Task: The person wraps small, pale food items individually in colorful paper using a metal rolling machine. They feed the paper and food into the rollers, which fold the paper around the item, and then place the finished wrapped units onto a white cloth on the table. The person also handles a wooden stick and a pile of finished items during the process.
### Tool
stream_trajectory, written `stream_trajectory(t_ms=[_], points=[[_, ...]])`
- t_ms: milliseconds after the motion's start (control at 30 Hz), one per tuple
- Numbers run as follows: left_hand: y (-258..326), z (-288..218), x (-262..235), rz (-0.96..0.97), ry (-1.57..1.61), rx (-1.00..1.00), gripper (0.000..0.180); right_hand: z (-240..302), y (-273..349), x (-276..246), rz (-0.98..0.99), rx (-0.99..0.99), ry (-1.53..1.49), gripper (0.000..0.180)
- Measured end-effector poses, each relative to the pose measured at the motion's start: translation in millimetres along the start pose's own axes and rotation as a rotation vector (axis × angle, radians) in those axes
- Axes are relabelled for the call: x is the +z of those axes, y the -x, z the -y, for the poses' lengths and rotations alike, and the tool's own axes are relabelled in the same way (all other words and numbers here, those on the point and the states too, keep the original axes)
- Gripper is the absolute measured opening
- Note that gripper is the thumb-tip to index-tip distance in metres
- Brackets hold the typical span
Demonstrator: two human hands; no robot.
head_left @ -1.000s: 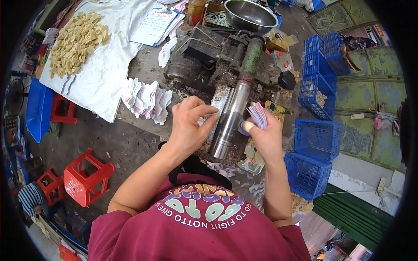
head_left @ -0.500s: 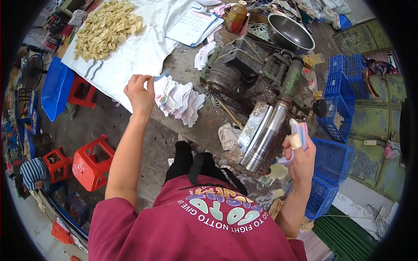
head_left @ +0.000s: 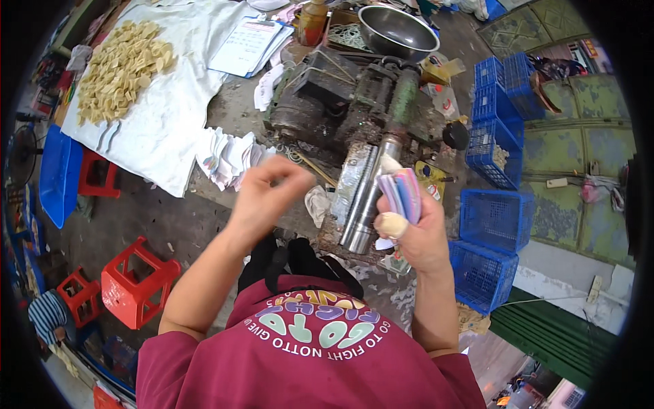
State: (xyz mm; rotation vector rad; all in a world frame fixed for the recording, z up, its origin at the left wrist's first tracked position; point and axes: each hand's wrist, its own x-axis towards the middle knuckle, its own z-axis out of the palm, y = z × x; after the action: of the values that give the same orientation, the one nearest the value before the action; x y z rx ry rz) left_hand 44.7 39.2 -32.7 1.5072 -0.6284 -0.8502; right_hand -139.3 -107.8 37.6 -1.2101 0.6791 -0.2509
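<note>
Fanned stack of thin pastel pieces (head_left: 402,195): just right of the polished steel cylinder (head_left: 361,221), long axis aslant to it
Right grip (head_left: 426,235): grasping the stack, nearer the cylinder
Left grip (head_left: 268,194): left of the cylinder, curled, blurred; cannot tell whether holding anything

Left grip (head_left: 269,194) blurred, fingers (head_left: 293,176) curled; right grip (head_left: 419,221) clenched; both forearms (head_left: 214,276) angled forward.
</note>
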Motion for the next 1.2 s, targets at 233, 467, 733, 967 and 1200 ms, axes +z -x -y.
stream_trajectory(t_ms=[233, 467, 733, 967, 1200], points=[[4, -63, 56, 0.336, 0.46, -0.211, 0.009, 4, 5, 11, 0.027, -0.101, 0.002, 0.066], [6, -52, 65, 0.422, 0.605, -0.138, 0.009, -13, 15, -2, 0.161, -0.04, -0.349, 0.041], [7, -42, 70, 0.243, 0.308, 0.012, 0.006, 10, 16, -54, -0.335, -0.092, 0.05, 0.042], [5, -27, 66, -0.008, -0.099, 0.311, 0.013, 8, 11, -53, -0.336, -0.039, 0.215, 0.036], [-9, 17, 62, -0.148, -0.569, 0.465, 0.014, -20, -27, -42, -0.285, 0.03, 0.609, 0.039]])
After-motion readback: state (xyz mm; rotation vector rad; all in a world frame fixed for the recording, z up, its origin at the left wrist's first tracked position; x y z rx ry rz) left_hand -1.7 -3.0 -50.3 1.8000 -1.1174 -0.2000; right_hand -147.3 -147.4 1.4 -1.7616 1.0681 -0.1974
